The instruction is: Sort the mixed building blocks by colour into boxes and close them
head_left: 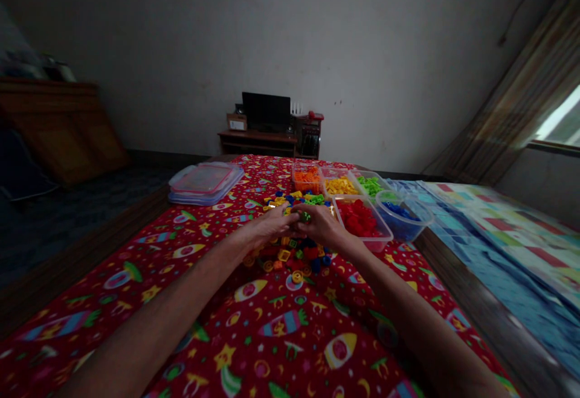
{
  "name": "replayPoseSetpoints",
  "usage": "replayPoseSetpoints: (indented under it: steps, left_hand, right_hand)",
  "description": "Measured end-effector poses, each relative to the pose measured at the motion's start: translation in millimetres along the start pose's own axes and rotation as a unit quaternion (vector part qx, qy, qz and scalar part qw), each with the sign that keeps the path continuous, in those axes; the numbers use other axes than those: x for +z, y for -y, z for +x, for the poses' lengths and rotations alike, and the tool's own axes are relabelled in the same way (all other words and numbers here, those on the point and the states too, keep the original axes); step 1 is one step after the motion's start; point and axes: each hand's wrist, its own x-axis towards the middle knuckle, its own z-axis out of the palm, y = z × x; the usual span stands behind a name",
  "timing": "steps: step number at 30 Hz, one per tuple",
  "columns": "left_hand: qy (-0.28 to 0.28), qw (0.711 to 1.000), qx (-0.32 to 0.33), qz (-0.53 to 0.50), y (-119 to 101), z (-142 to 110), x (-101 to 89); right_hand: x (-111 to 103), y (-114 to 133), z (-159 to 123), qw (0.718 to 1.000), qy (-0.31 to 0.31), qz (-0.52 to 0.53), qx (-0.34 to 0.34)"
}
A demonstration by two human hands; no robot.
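Observation:
Both hands meet over a loose pile of toy building blocks (284, 255) in yellow, blue, green, red and orange on a red patterned cloth. My right hand (325, 224) is closed, and a green toy building block (306, 217) shows within its curled fingers. Reaching in from the other side, my left hand (272, 223) has its fingertips pressed together against the right hand's fingers. Whatever the left fingers hold is hidden. Beside my right hand stands a clear tub (383, 242) of red pieces.
Behind it are clear tubs of orange pieces (307, 176), yellow pieces (341, 186) and green pieces (370, 185). A round tub (419, 220) with blue pieces stands right. Stacked plastic lids (206, 182) lie at the left. A bed (507, 235) adjoins the right side.

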Motion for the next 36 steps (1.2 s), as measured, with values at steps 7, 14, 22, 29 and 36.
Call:
replayPoseSetpoints:
  steps: [7, 14, 22, 29, 36]
  left_hand:
    - [-0.051, 0.993, 0.035, 0.104, -8, -2, -18.9]
    - [-0.085, 0.988, 0.059, 0.115, -17, -7, -42.3]
    - [-0.082, 0.985, 0.057, 0.142, -13, -2, -50.7]
    - [-0.077, 0.969, 0.097, 0.213, -7, 12, -63.4]
    - [-0.107, 0.907, 0.169, 0.372, -1, 14, -66.4]
  right_hand:
    - [-42, -29, 6, 0.991, -0.096, -0.017, 0.088]
    - [-131, -97, 27, 0.941, -0.145, -0.175, 0.249]
    - [-166, -119, 44, 0.92, -0.081, -0.214, 0.318]
    - [-138, -68, 27, 0.957, -0.147, -0.16, 0.194]
    - [-69, -18, 18, 0.993, -0.057, -0.075, 0.071]
